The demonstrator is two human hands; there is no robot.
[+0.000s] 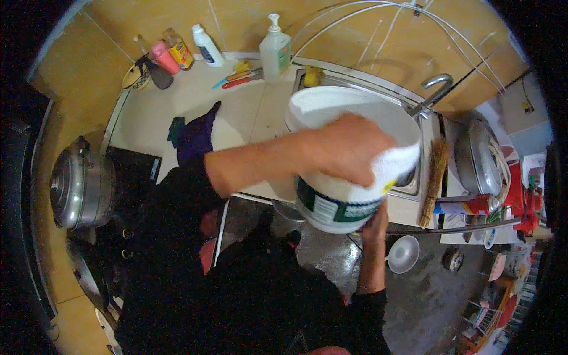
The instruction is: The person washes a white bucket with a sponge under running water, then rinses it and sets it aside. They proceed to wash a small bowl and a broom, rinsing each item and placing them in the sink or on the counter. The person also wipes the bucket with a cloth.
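A large white plastic bucket [350, 208] with a green and dark blue label is tilted above the counter's front edge, beside the sink [410, 186]. My left hand [355, 146] reaches across its near rim, blurred, fingers curled; whether it grips the rim or something else cannot be told. My right hand [376, 219] holds the bucket low on its right side, the fingers partly hidden behind it. A yellow sponge [313, 76] lies at the sink's back left corner, under the bucket's far side. The bucket's contents are hidden.
Along the wall stand a pump bottle [275, 55], a white bottle [207, 46] and several other bottles. Knives [242, 80] lie near them. Right of the sink are a faucet [437, 88], a straw brush [435, 182] and a spray can [466, 205]. A lidded pot [82, 184] stands left.
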